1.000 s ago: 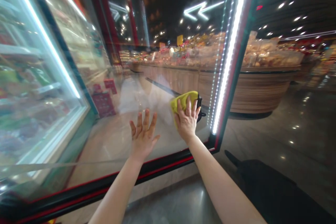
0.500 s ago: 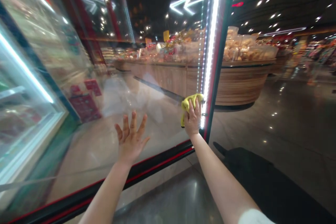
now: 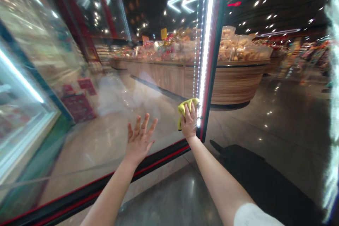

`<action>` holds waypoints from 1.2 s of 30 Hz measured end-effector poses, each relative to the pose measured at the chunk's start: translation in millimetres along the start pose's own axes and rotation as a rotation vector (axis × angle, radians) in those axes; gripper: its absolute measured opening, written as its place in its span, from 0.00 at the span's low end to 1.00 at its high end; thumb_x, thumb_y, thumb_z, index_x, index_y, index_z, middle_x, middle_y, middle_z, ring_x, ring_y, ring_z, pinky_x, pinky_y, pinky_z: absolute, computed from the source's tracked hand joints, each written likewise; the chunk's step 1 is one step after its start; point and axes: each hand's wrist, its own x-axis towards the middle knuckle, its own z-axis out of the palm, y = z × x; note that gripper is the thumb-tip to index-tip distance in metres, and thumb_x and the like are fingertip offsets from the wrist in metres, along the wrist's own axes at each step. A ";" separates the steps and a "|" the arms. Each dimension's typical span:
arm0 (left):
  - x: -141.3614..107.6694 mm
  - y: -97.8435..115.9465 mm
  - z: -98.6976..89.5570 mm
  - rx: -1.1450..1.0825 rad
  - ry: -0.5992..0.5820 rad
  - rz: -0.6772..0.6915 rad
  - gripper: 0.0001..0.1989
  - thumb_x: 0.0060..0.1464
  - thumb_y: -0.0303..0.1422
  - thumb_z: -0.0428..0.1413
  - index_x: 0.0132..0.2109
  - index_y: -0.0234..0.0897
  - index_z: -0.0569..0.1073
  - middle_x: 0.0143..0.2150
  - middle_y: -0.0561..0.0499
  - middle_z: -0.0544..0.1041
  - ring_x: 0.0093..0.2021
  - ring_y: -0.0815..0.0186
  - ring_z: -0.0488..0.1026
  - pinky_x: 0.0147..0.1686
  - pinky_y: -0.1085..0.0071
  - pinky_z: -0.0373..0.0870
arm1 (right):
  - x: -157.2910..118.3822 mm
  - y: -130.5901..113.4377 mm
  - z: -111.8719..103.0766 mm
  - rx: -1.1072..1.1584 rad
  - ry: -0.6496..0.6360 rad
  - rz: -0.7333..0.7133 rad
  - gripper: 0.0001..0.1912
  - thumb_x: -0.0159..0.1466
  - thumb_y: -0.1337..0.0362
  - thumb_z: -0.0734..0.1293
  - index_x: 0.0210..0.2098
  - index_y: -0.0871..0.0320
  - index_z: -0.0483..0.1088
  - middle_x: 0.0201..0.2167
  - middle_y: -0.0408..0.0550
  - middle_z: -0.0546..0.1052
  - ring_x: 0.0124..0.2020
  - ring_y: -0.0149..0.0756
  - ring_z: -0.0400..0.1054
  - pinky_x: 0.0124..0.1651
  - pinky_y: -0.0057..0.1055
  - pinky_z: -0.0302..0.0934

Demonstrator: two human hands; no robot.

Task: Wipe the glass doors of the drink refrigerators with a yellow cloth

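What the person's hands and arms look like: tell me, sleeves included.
The left hand and right hand are ungloved, with no ring or watch visible. The left forearm and right forearm are bare; a white sleeve shows only on the right.

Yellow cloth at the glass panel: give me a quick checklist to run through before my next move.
1. Yellow cloth under the right hand: ok, fingers lie over it.
2. Left hand free: ok, fingers spread, holding nothing.
3. Left palm touching the glass panel: cannot tell.
4. Cloth off the lit LED strip: cannot tell, they meet in view.
5. Both hands above the black-and-red bottom rail: ok.
6. Glass free of smears: cannot tell, reflections interfere.
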 end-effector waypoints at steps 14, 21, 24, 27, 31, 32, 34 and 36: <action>-18.6 -22.3 -0.2 0.069 -0.019 -0.036 0.59 0.49 0.29 0.67 0.74 0.58 0.36 0.77 0.52 0.36 0.76 0.50 0.29 0.71 0.38 0.25 | -30.1 -25.3 12.5 -0.191 -0.239 -0.442 0.31 0.68 0.65 0.64 0.69 0.39 0.60 0.74 0.43 0.56 0.75 0.53 0.41 0.72 0.59 0.43; -43.9 -56.2 -30.2 0.110 0.019 -0.110 0.56 0.51 0.30 0.67 0.74 0.56 0.39 0.78 0.49 0.38 0.76 0.47 0.30 0.70 0.34 0.29 | -44.9 9.4 19.5 -0.154 -0.062 -0.199 0.30 0.70 0.63 0.60 0.71 0.46 0.58 0.74 0.52 0.55 0.76 0.55 0.38 0.69 0.63 0.48; -57.1 -72.4 -39.6 0.127 0.043 -0.138 0.55 0.52 0.33 0.67 0.74 0.57 0.39 0.78 0.49 0.38 0.76 0.45 0.31 0.70 0.33 0.29 | -22.1 -39.5 35.6 -0.085 0.056 -0.042 0.35 0.70 0.64 0.57 0.74 0.47 0.46 0.77 0.53 0.42 0.76 0.57 0.27 0.67 0.71 0.44; -65.9 -84.4 -42.3 0.141 0.063 -0.178 0.53 0.53 0.36 0.67 0.74 0.58 0.41 0.78 0.49 0.39 0.76 0.44 0.30 0.68 0.32 0.27 | -33.5 -79.0 43.8 -0.112 -0.054 -0.223 0.36 0.68 0.63 0.61 0.74 0.45 0.50 0.77 0.50 0.45 0.76 0.59 0.27 0.69 0.69 0.41; -68.3 -91.6 -39.6 0.143 0.052 -0.214 0.54 0.49 0.37 0.70 0.74 0.57 0.46 0.78 0.46 0.44 0.76 0.43 0.30 0.67 0.30 0.25 | -74.1 -58.2 33.3 -0.173 -0.206 -0.631 0.31 0.67 0.64 0.66 0.67 0.35 0.62 0.70 0.40 0.63 0.75 0.50 0.43 0.74 0.57 0.38; -68.1 -91.8 -38.9 0.143 0.047 -0.218 0.54 0.48 0.36 0.70 0.74 0.56 0.47 0.77 0.46 0.45 0.76 0.43 0.30 0.67 0.30 0.25 | -79.3 -45.8 29.0 -0.176 -0.214 -0.674 0.30 0.67 0.65 0.66 0.65 0.35 0.64 0.68 0.39 0.66 0.74 0.47 0.46 0.74 0.54 0.38; -67.8 -90.7 -38.2 0.143 0.033 -0.226 0.55 0.46 0.36 0.71 0.73 0.55 0.49 0.77 0.45 0.47 0.76 0.42 0.31 0.67 0.30 0.26 | -77.8 -28.4 22.7 -0.190 -0.207 -0.624 0.28 0.67 0.64 0.66 0.64 0.38 0.66 0.68 0.42 0.67 0.73 0.48 0.48 0.74 0.56 0.39; -67.6 -87.8 -38.8 0.141 0.015 -0.240 0.54 0.46 0.35 0.72 0.73 0.56 0.51 0.77 0.45 0.48 0.76 0.42 0.32 0.67 0.30 0.27 | -63.7 -32.4 23.5 -0.194 -0.166 -0.488 0.29 0.68 0.63 0.65 0.67 0.42 0.63 0.71 0.46 0.62 0.74 0.53 0.43 0.72 0.61 0.42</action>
